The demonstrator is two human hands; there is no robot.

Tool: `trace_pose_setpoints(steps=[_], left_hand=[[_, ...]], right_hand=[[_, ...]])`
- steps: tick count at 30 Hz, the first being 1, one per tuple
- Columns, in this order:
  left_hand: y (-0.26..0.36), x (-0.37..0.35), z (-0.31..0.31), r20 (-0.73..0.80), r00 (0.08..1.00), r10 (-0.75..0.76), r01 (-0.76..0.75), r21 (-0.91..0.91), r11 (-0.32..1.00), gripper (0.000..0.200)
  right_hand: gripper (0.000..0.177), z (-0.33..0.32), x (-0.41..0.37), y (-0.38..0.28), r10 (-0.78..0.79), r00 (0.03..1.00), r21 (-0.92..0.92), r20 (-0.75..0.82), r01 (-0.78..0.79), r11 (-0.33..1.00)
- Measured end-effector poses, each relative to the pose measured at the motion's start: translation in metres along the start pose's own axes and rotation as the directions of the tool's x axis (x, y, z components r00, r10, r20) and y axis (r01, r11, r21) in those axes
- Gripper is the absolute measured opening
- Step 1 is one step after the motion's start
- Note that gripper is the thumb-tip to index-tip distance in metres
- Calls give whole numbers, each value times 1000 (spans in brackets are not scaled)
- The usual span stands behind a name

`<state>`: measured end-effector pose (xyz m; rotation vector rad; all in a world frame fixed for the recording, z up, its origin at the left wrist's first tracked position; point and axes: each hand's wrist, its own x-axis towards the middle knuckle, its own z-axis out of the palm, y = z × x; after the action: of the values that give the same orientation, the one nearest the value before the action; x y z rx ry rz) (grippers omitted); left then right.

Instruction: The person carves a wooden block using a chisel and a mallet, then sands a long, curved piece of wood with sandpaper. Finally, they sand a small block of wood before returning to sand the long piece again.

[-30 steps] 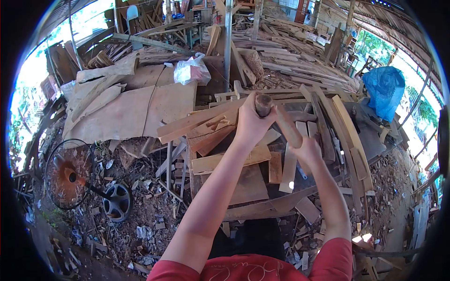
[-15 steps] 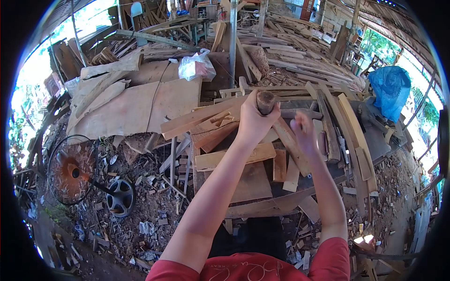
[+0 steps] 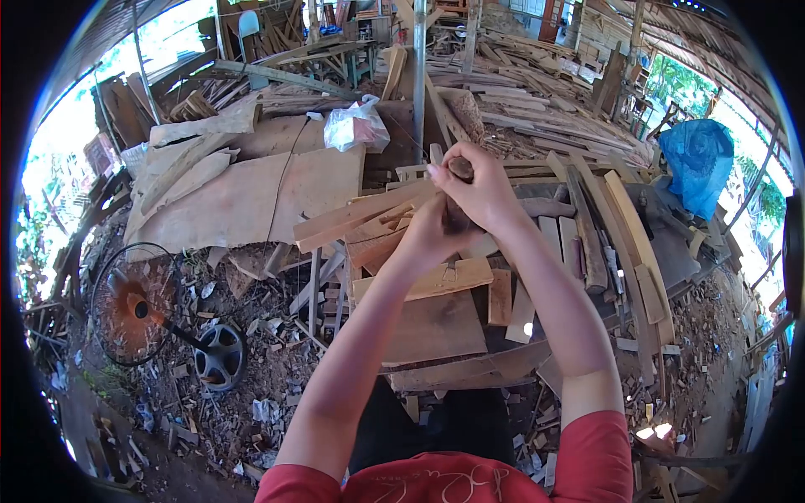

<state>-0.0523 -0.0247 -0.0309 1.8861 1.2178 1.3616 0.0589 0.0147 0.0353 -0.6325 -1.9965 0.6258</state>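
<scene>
While the round-ended brown wooden piece (image 3: 460, 169) is clasped above the wood-strewn workbench (image 3: 470, 372) by the right hand (image 3: 486, 191), with the left hand (image 3: 429, 239) closed just below, it is judged stiff, fairly heavy and best gripped around its sides.

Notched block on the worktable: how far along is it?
Partway, I'd judge. Done: recesses already cut in the notched block. In hand: the left hand and right hand are closed around a round-ended wooden piece, right above left. Left, probably: the pale plank in front, with no clear cut opening. The hands partly cover the work, so I can't confirm the recesses are finished.
</scene>
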Motion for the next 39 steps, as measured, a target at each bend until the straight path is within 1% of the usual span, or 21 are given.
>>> trace_pose_setpoints(steps=[1, 2, 3, 4, 5, 6, 8, 10, 13, 15, 16, 19, 20, 23, 28, 30, 32, 34, 36, 38, 39], left_hand=[[-4, -12, -4, 74, 992, -105, 87, 208, 974, 57], [-22, -28, -3, 71, 995, -73, 40, 384, 922, 63], [-42, -44, 1, 74, 996, -43, -4, 547, 837, 69], [-50, -58, 5, 64, 991, -117, 54, 616, 786, 72], [-56, -70, 9, 46, 981, -190, 109, 679, 726, 74], [-65, -79, 14, 44, 981, -187, 108, 679, 726, 74], [-81, -90, 23, -72, 997, 16, 45, 768, 638, 70], [-81, -91, 29, -106, 993, 44, 57, 787, 615, 66], [-80, -85, 28, -139, 989, 48, 82, 791, 606, 62], [-80, -87, 29, -140, 990, 14, 101, 779, 619, 61], [-79, -87, 28, -147, 989, 31, 96, 779, 619, 61], [-83, -86, 29, -159, 985, 64, 87, 787, 610, 61], [-84, -86, 29, -156, 985, 79, 77, 792, 606, 61], [-84, -86, 29, -158, 985, 66, 85, 785, 614, 61], [-86, -87, 29, -161, 985, 70, 85, 785, 614, 61], [-87, -87, 29, -164, 984, 73, 86, 787, 611, 61], [-87, -88, 29, -165, 983, 75, 86, 788, 610, 62], [-86, -89, 30, -165, 984, 61, 93, 782, 617, 64], [-82, -89, 27, -162, 985, 51, 96, 778, 621, 65], [-74, -89, 24, -101, 995, -1, 80, 772, 630, 68], [-73, -89, 23, -103, 995, 1, 79, 773, 630, 68]], right_hand=[[22, 2, 2, 8, 20, 998, 168, -59, -10, 986], [22, 2, 2, 13, 20, 998, 165, -60, -10, 986], [19, 3, 0, 17, 72, 985, 293, -157, -23, 956], [16, 4, 0, 20, 134, 961, 415, -244, -21, 909], [14, 5, 1, 20, 160, 934, 449, -319, 0, 894], [14, 6, 2, 26, 157, 935, 447, -319, 3, 894], [16, 8, 4, 43, 232, 888, 491, -396, -9, 871], [18, 9, 8, 43, 225, 886, 533, -406, 29, 846], [19, 11, 11, 44, 267, 900, 551, -346, -36, 834], [18, 14, 16, 40, 143, 976, 551, -163, -31, 834], [18, 17, 19, 39, 155, 976, 555, -154, -44, 831], [16, 23, 28, 32, 41, 984, 676, 171, -147, 722], [16, 27, 29, 30, 43, 985, 680, 167, -146, 719], [16, 40, 30, 24, 50, 948, 599, 314, -238, 765], [15, 35, 29, 29, 25, 959, 628, 282, -204, 751], [15, 32, 28, 35, 70, 992, 638, 109, -124, 760], [15, 25, 23, 37, 66, 994, 617, 90, -108, 779], [15, 19, 15, 33, 58, 998, 635, 1, -46, 771], [15, 17, 7, 32, 82, 997, 647, -5, -59, 760], [17, 17, -3, 26, 87, 985, 648, -147, 29, 761], [17, 17, -7, 25, 84, 985, 648, -147, 32, 761]])
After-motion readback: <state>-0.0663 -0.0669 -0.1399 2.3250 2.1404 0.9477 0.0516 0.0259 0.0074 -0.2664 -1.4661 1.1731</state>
